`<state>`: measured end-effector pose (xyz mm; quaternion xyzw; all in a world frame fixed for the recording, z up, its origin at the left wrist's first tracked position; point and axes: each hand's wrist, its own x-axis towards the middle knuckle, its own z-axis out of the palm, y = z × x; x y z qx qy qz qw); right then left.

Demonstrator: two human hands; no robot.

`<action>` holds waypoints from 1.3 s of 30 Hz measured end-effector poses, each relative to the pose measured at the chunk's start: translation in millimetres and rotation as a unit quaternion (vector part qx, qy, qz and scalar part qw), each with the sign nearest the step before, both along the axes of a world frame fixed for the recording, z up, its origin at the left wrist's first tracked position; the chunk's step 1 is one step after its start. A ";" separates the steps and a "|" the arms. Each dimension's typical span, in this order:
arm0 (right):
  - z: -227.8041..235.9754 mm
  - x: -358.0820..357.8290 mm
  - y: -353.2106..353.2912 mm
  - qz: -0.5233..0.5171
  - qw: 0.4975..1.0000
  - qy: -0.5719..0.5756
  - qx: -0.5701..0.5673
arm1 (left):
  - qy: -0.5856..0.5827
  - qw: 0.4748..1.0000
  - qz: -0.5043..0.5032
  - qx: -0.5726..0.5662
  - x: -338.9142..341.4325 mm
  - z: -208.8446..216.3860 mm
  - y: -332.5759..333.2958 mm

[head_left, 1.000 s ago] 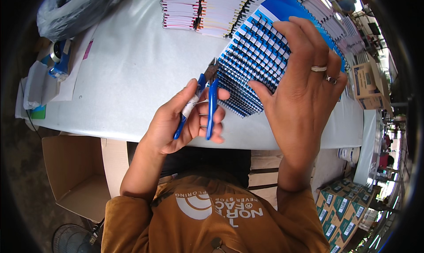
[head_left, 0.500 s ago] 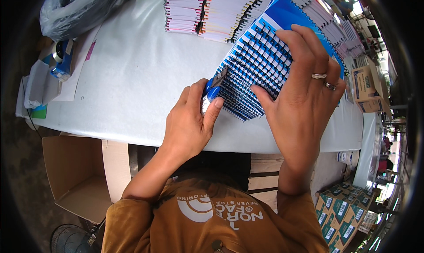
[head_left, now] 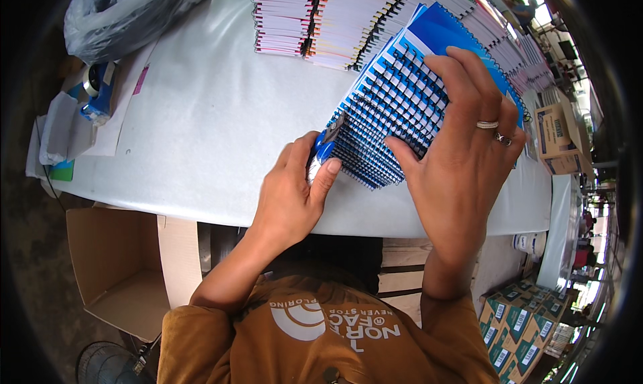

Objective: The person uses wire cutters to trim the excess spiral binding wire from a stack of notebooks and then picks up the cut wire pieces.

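A fanned stack of blue spiral-bound notebooks [head_left: 395, 109] is seen lying on the white tabletop [head_left: 201, 136], close to its near edge, with the wire bindings turned toward the person. The right hand [head_left: 469, 156] is laid flat and open over the stack, fingers spread across the covers and the thumb set against the wire coils; two rings are worn on it. The left hand [head_left: 291, 193] is closed around a pair of blue-handled pliers [head_left: 325, 143], of which only the handle top and a bit of dark metal show above the fingers. The tool's tip is held against the left end of the stack's bindings; whether a wire is actually caught in it cannot be told.

Further back on the tabletop, long rows of white-paged notebooks [head_left: 315, 15] are stacked edge to edge. At the far left corner a grey plastic bag [head_left: 114, 15] is noted, with a blue tape dispenser [head_left: 99, 92] and some loose papers [head_left: 63, 133] just beside it. An open cardboard box [head_left: 114, 270] stands on the floor under the left edge. Printed cartons [head_left: 516, 324] are piled at lower right.
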<state>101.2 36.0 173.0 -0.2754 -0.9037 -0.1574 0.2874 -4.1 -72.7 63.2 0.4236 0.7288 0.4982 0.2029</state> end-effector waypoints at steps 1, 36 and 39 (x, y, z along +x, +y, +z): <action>0.4 0.8 -0.2 0.001 1.000 0.002 0.002 | -0.209 0.976 -0.062 0.029 -1.7 -2.5 -0.4; 1.1 -0.3 -1.5 -0.012 1.000 0.003 -0.007 | -0.433 0.883 -0.179 -0.008 -18.0 -7.5 -4.5; 0.6 1.9 -1.6 -0.009 1.000 0.002 -0.009 | -0.689 0.682 -0.232 0.081 -17.5 -15.7 -6.0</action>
